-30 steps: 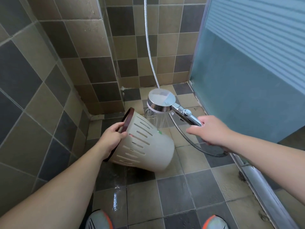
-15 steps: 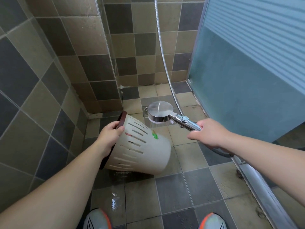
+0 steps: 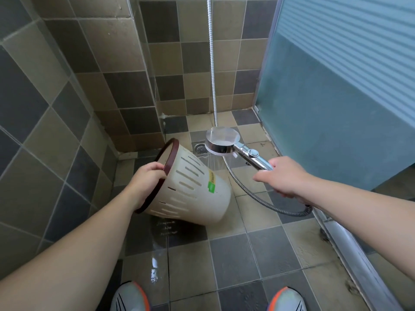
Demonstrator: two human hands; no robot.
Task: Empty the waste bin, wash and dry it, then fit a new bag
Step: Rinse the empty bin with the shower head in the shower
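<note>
Bin (image 3: 190, 187): tipped sideways, my left hand (image 3: 146, 182) gripping its rim.
Shower head (image 3: 222, 142): right hand (image 3: 280, 178) holding the handle; it has lifted off the bin, spraying beside it.
Meaning: rinsing unfinished.

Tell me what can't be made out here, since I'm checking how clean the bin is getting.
Head view only:
- Inside of the waste bin: its mouth faces away to the left, so its own wall hides it.
- Left hand fingertips: curled over the bin's dark rim, out of sight.
- Sticker print: too small to read.
- Shower head face: points down, away from the camera.
- Hose top: cut off by the upper edge.
</note>
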